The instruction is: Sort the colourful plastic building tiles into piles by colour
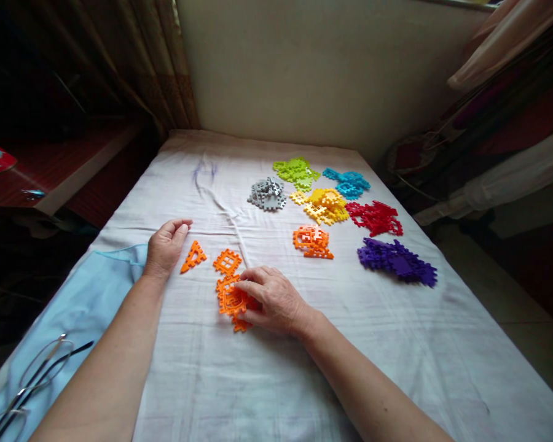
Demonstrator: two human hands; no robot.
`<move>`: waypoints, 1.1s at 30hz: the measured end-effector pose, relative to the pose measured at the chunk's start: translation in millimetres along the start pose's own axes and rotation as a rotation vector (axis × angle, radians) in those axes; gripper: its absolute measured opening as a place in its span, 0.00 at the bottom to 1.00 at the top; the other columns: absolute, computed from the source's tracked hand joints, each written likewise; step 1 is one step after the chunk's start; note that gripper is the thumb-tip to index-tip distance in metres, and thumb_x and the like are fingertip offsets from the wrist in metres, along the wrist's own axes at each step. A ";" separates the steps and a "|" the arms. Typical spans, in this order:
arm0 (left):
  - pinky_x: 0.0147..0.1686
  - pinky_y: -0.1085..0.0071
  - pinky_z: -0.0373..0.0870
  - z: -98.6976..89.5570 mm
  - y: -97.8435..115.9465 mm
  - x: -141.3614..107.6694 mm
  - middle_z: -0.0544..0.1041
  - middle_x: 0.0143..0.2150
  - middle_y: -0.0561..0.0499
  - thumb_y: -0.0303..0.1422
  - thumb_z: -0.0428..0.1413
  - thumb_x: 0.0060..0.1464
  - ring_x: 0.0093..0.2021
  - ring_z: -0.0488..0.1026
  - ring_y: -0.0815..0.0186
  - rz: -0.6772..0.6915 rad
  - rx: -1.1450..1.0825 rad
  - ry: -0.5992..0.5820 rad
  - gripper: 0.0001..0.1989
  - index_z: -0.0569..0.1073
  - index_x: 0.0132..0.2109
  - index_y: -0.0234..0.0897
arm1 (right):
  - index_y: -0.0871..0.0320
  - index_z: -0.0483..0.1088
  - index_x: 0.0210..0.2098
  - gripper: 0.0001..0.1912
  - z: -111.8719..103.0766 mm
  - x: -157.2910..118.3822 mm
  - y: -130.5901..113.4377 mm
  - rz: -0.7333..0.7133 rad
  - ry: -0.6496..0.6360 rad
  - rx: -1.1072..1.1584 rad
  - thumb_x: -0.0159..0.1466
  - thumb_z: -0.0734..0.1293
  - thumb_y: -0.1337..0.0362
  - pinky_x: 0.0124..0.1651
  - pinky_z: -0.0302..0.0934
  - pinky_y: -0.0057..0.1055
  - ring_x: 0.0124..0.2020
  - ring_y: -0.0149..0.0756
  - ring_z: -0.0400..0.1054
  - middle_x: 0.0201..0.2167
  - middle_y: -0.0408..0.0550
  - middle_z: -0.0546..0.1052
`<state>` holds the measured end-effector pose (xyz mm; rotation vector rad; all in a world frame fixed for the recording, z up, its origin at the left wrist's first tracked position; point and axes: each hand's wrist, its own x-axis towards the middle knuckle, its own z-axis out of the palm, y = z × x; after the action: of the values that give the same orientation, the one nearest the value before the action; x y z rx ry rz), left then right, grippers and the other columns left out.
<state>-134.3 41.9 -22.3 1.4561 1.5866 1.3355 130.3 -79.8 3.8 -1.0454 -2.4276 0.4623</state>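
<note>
My right hand bends over a small pile of orange interlocking plastic tiles, its thumb and fingers closed on tiles at the pile's right side. Part of the pile is hidden under those fingers. Just behind it lies a square orange tile with a window-like grid. To the left, my left hand rests on the sheet, fingers curled together with the thumb against them and no object showing. A triangular orange tile lies flat beside it.
Farther back are piles of orange, grey, lime green, yellow, blue, red and purple tiles. Eyeglasses lie on a light blue cloth at left. A white sheet covers the surface.
</note>
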 end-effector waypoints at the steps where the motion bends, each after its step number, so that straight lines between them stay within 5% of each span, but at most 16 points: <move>1: 0.52 0.65 0.70 0.0 -0.4 0.1 0.80 0.43 0.48 0.41 0.54 0.52 0.45 0.76 0.62 0.001 0.003 0.000 0.17 0.77 0.45 0.36 | 0.54 0.72 0.51 0.20 0.8 0.3 1.2 0.006 0.005 -0.010 0.60 0.70 0.56 0.52 0.61 0.38 0.49 0.41 0.68 0.51 0.53 0.75; 5: 0.52 0.65 0.70 0.1 -0.3 0.4 0.80 0.43 0.47 0.42 0.54 0.52 0.45 0.76 0.62 0.005 0.017 0.003 0.18 0.77 0.45 0.36 | 0.55 0.75 0.43 0.09 6.0 1.2 7.4 0.032 0.094 -0.008 0.65 0.65 0.63 0.48 0.63 0.35 0.43 0.37 0.70 0.44 0.51 0.78; 9: 0.52 0.65 0.70 0.2 -0.1 0.6 0.80 0.44 0.47 0.42 0.54 0.52 0.45 0.76 0.62 0.005 0.015 0.002 0.18 0.77 0.45 0.36 | 0.56 0.75 0.32 0.12 6.6 0.6 15.5 0.158 0.282 0.096 0.67 0.61 0.63 0.43 0.64 0.29 0.37 0.33 0.71 0.36 0.49 0.79; 17: 0.51 0.65 0.70 -0.6 -3.8 2.5 0.80 0.43 0.48 0.42 0.54 0.53 0.45 0.76 0.62 0.011 0.037 -0.005 0.17 0.77 0.45 0.37 | 0.56 0.68 0.22 0.21 -36.9 -18.2 53.5 0.721 0.602 0.069 0.64 0.61 0.50 0.29 0.56 0.25 0.20 0.28 0.62 0.17 0.40 0.71; 28: 0.52 0.66 0.69 -1.9 -1.3 1.4 0.80 0.43 0.48 0.42 0.54 0.53 0.46 0.76 0.62 0.010 0.072 -0.006 0.17 0.77 0.45 0.38 | 0.55 0.66 0.15 0.28 -50.5 -32.5 73.6 0.957 0.629 -0.016 0.61 0.60 0.42 0.27 0.54 0.27 0.19 0.31 0.65 0.14 0.43 0.72; 33: 0.51 0.66 0.69 -2.0 -2.6 2.1 0.80 0.44 0.48 0.42 0.54 0.53 0.46 0.76 0.62 0.017 0.068 -0.009 0.18 0.77 0.45 0.38 | 0.55 0.64 0.13 0.30 -48.0 -32.3 65.7 0.865 0.589 0.059 0.63 0.60 0.42 0.26 0.55 0.26 0.17 0.29 0.62 0.12 0.41 0.69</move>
<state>-137.5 43.6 -23.7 1.5167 1.6320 1.2938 214.2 -54.9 4.6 -1.8665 -1.3692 0.4002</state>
